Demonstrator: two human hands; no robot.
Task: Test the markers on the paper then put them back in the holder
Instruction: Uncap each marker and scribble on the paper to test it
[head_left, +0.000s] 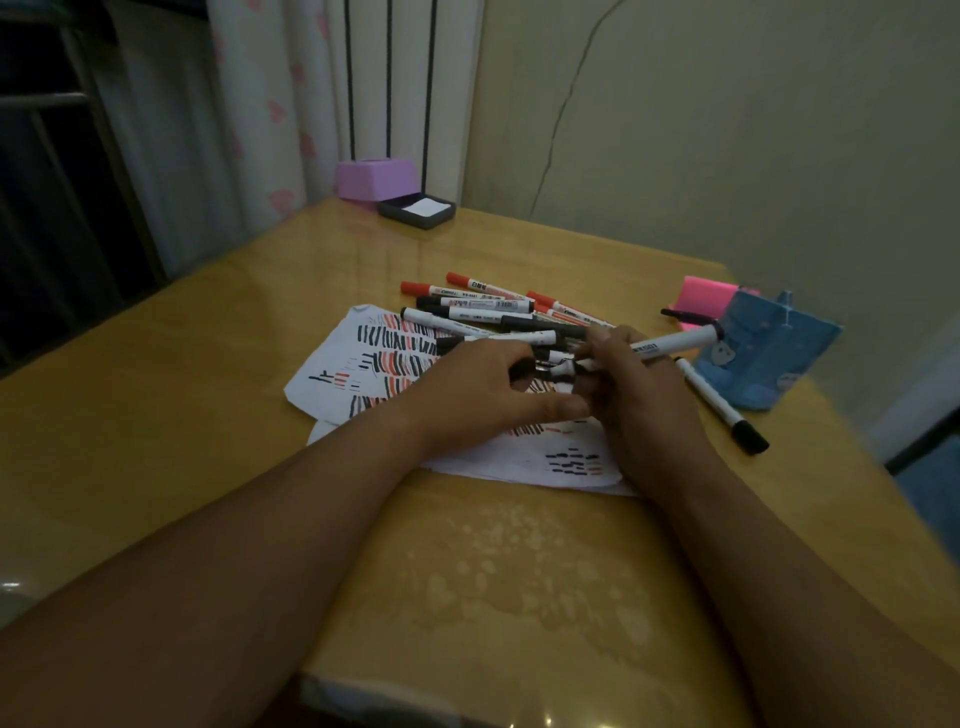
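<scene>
White paper sheets (343, 379) covered with black and red strokes lie on the table. Several red-capped and black-capped markers (483, 304) are heaped at the paper's far edge. My right hand (639, 395) grips a white marker (675, 343) whose black end points right toward the blue fabric holder (769, 358). My left hand (483, 389) pinches a black cap (540, 370) at that marker's near end, over the paper. One black-capped marker (719, 405) lies alone on the table between my right hand and the holder.
The yellow glossy table (208, 415) ends close behind the holder on the right. Pink sticky notes (701, 299) and a black pen sit behind the holder. A purple box (371, 179) and a dark tray with white notes (418, 210) stand at the far corner.
</scene>
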